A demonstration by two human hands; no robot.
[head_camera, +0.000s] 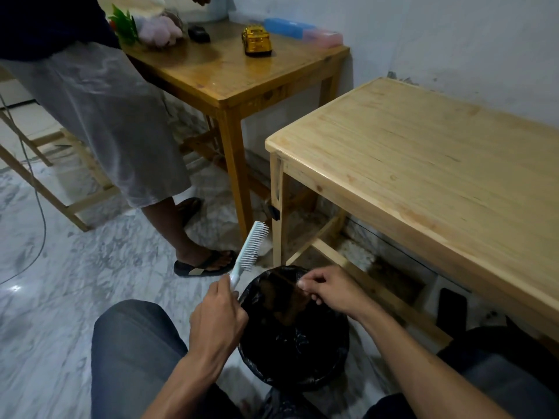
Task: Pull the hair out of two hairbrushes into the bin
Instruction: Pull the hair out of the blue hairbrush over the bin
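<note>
Hands over bin (302,352): left (216,309) gripping hairbrush (250,251), right (328,287) pinching.

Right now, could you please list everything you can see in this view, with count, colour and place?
brush: one, pale blue, held up left of the bin
bin: one, black liner, on the floor between the knees
light table: one, pale wood, right
dark table: one, brown wood, back
toy car: one, gold, on the dark table
boxes: two, blue and pink, at the dark table's back edge
soft toy: one, pinkish, at the dark table's left end
black object: one, beside the soft toy
bystander: one, grey shorts, sandals, left
floor: marble, grey-white
left hand: gripping the brush handle
right hand: pinched over the bin; hair too fine to confirm
</note>
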